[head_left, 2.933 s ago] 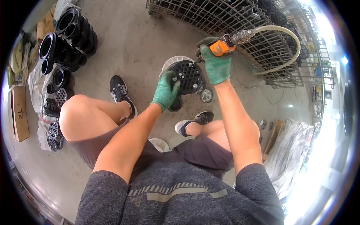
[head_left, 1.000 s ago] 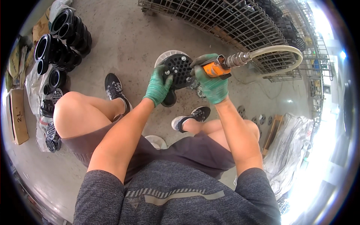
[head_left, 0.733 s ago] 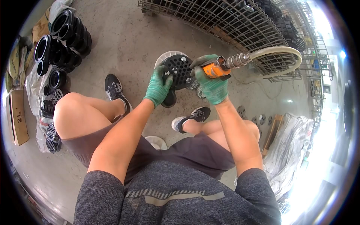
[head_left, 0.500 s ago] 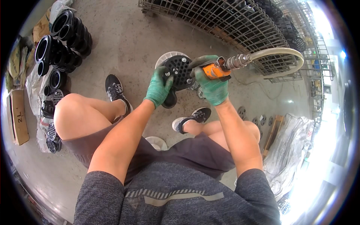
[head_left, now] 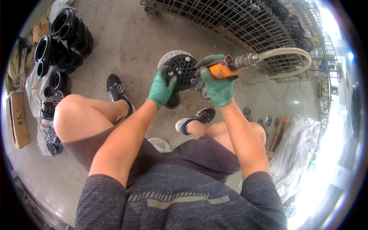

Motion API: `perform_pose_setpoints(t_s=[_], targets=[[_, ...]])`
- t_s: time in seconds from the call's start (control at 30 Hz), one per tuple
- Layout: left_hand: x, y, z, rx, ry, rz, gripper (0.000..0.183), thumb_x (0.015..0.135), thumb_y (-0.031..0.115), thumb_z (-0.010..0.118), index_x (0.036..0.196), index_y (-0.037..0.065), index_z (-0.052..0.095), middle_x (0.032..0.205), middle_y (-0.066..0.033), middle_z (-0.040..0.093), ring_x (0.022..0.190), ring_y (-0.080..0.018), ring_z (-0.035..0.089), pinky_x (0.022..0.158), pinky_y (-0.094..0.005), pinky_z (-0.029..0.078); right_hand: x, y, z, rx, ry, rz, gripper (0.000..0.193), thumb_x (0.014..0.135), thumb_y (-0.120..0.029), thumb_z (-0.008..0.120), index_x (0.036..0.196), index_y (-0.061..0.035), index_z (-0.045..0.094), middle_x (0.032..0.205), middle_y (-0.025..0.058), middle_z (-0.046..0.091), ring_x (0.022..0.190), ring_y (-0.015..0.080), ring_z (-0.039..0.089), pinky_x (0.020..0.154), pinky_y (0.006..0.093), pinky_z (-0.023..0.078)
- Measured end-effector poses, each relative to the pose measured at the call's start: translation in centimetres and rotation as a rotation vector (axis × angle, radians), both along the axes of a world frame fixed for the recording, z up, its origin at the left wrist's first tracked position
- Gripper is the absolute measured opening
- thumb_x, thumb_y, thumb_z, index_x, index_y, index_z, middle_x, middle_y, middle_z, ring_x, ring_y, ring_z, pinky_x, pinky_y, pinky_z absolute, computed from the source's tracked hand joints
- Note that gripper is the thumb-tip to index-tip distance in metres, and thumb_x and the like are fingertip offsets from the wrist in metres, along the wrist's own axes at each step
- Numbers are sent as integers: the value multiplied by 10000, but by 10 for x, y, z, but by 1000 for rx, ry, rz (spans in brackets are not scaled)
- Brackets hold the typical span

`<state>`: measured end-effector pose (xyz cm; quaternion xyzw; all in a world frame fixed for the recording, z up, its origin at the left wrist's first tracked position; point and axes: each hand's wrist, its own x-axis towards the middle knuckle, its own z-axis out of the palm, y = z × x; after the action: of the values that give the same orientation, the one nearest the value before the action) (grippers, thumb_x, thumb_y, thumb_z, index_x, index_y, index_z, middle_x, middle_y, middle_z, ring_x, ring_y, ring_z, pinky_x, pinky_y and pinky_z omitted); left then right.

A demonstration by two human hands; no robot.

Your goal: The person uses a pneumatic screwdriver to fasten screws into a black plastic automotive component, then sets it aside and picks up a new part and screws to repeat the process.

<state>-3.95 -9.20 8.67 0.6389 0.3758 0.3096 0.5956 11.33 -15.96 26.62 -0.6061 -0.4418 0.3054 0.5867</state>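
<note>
A black fitting with a round perforated grate (head_left: pixel 186 68) sits over a white round support (head_left: pixel 167 56), of which only the rim shows. Several light-coloured screw heads dot the grate's face and edge. My left hand (head_left: pixel 161 87), in a green glove, grips the grate's left edge with the thumb on top. Below the grate the fitting's smaller rounded end (head_left: pixel 173 101) sticks out. In my gloved right hand (head_left: pixel 217 87) is an orange air tool (head_left: pixel 222 70), held at the grate's right edge. My fingers hide its working tip.
Several black pipe fittings (head_left: pixel 59 53) are stacked at the left, near a cardboard box (head_left: pixel 18 119). A wire cage (head_left: pixel 230 25) full of black parts stands at the far right. The tool's pale hose (head_left: pixel 304 57) loops beside it. Loose round grates (head_left: pixel 247 112) lie on the floor.
Very little differs. My right hand and the air tool have shifted slightly up and to the right, while my left hand keeps its hold on the fitting.
</note>
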Motion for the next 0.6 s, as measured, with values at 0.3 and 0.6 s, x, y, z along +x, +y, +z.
perform_pose_setpoints(t_s=[0.3, 0.6], targets=[[0, 1, -1, 16, -3, -8, 467, 993, 61, 624, 1405, 49, 404, 1298, -117, 531, 1161, -222, 518, 1079, -330, 411, 0, -1, -1, -14, 78, -7, 199, 879, 16, 718, 1056, -41, 647, 961, 44, 714, 781, 90, 655, 677, 256, 583], [1, 1, -3, 31, -9, 9, 453, 989, 72, 635, 1388, 45, 421, 1280, -121, 544, 1148, -226, 525, 1066, -339, 424, 0, -1, -1, -26, 86, -6, 194, 875, 17, 718, 1047, -45, 653, 960, 35, 709, 816, 93, 655, 706, 255, 579]])
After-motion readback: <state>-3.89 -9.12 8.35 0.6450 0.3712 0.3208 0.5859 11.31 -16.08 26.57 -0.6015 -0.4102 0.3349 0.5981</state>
